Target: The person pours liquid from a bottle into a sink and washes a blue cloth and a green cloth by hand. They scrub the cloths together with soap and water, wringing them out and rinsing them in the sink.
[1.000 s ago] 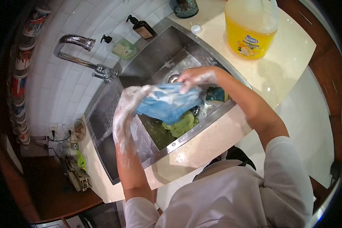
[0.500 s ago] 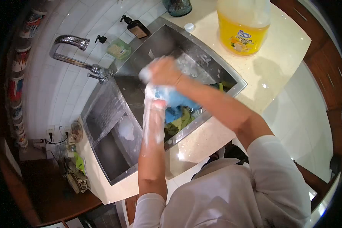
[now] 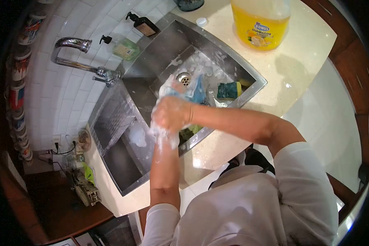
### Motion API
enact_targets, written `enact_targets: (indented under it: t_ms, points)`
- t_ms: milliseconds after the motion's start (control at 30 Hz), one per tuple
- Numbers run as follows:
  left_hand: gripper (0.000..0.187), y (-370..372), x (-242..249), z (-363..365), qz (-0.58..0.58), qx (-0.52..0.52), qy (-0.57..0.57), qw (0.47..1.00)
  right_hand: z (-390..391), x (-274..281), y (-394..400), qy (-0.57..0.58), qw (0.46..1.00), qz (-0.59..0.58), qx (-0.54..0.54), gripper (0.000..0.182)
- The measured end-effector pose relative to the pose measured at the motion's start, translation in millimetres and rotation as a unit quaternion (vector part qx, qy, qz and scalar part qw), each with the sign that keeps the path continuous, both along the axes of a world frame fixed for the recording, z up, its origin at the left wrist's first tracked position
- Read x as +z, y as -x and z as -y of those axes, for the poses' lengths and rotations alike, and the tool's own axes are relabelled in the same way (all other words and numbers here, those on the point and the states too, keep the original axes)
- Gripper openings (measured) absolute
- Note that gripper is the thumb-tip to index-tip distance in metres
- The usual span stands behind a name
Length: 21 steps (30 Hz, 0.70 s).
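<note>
My left hand [image 3: 171, 85] reaches over the sink, thickly coated in white suds that hide its fingers. My right hand [image 3: 173, 113] is wrapped round the left wrist, with lather spreading below it onto the left forearm [image 3: 165, 158]. Just right of the left hand is a blue cloth-like thing [image 3: 198, 92], partly behind the foam and the right wrist. Below the right forearm, green and yellowish cloth [image 3: 188, 133] shows at the sink's near edge.
The steel double sink [image 3: 250, 92] holds a sponge [image 3: 228, 91] and suds around the drain [image 3: 184, 80]. A tap [image 3: 80, 65] and two pump bottles, one green [image 3: 126, 50] and one dark [image 3: 145, 26], stand behind. A yellow dishwashing liquid jug [image 3: 260, 26] and white cap [image 3: 201, 21] sit on the counter.
My right hand has slid down from the left hand to the left wrist, pushing foam along. The drain and sponge now show, and the blue thing appears farther up and right.
</note>
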State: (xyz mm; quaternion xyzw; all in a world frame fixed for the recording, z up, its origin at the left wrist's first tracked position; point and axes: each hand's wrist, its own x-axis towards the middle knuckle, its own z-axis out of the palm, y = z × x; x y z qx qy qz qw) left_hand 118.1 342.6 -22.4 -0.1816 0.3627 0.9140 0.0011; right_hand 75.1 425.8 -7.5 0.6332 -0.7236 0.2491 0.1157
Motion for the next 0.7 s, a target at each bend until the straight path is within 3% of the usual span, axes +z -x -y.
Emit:
enact_targets:
  t_ms: [33,67,100,133,167,200,233,267,300,367,400,433,467,500,567,600,633,667,700]
  points:
    - [0.046,-7.6,-1.1,1.5,-0.019,0.036,0.041,0.998,0.7,-10.0,-0.7,0.102,0.994,-0.002,0.044,0.021]
    - [0.049,-16.8,-7.8,-1.4,-0.052,0.096,0.141,0.984,-1.7,-18.0,23.0,0.077,0.995,0.019,-0.057,0.023]
    - [0.052,-26.0,-8.9,-2.4,-0.083,0.094,0.160,0.979,-6.2,-26.6,60.3,0.052,0.985,0.038,-0.157,0.024]
    - [0.053,-22.0,-10.2,33.5,-0.051,-0.221,-0.090,0.970,-13.1,-38.6,94.5,0.006,0.969,0.117,-0.216,0.025]
    - [0.053,-28.4,-5.4,29.3,-0.053,-0.220,-0.089,0.970,-17.4,-45.1,114.9,-0.040,0.941,0.194,-0.273,0.025]
    - [0.055,-39.9,4.4,18.7,0.016,-0.192,0.013,0.981,-16.6,-41.9,114.5,-0.039,0.943,0.191,-0.271,0.025]
    - [0.057,-49.0,14.9,7.4,0.087,-0.160,0.114,0.977,-16.8,-38.8,109.3,0.033,0.942,0.311,-0.121,0.028]
    - [0.051,-52.4,27.4,-3.2,0.117,-0.165,0.252,0.946,-16.8,-33.8,101.2,0.104,0.901,0.420,0.035,0.032]
    - [0.051,-50.5,29.6,-0.3,0.119,-0.161,0.253,0.946,-11.1,-28.3,90.8,0.104,0.900,0.421,0.039,0.032]
    - [0.049,-32.4,35.3,12.8,-0.033,-0.117,0.447,0.886,3.1,2.2,63.3,-0.108,0.878,0.464,0.050,0.049]
    - [0.045,-17.3,21.4,27.0,-0.159,-0.049,0.460,0.872,-0.2,25.0,53.8,-0.106,0.878,0.464,0.054,0.049]
    - [0.037,-17.7,49.3,9.2,-0.126,-0.007,0.474,0.871,-7.8,52.5,45.8,-0.098,0.843,0.529,0.011,0.052]
    - [0.033,-15.0,69.1,6.4,-0.023,0.024,0.489,0.872,-11.1,66.1,42.2,-0.090,0.801,0.591,-0.033,0.055]
    - [0.031,-10.3,80.8,9.9,0.079,0.053,0.498,0.862,-3.8,54.5,52.3,-0.014,0.829,0.558,-0.009,0.056]
    - [0.032,-7.2,82.9,23.7,0.028,0.115,0.552,0.826,-3.9,30.3,55.4,0.068,0.761,0.628,0.149,0.056]
    - [0.033,-12.5,84.4,28.2,0.031,0.165,0.510,0.844,-12.6,19.5,64.3,0.069,0.760,0.629,0.148,0.056]
    - [0.037,-18.7,85.0,26.8,0.022,0.257,0.431,0.864,-25.8,7.8,78.5,-0.028,0.840,0.519,0.156,0.053]
    - [0.039,-27.3,84.2,31.7,-0.005,0.280,0.349,0.894,-37.3,-1.9,87.7,-0.123,0.896,0.396,0.159,0.050]
    - [0.041,-36.5,81.6,40.4,-0.031,0.301,0.263,0.916,-47.3,-9.6,91.0,-0.124,0.896,0.396,0.159,0.050]
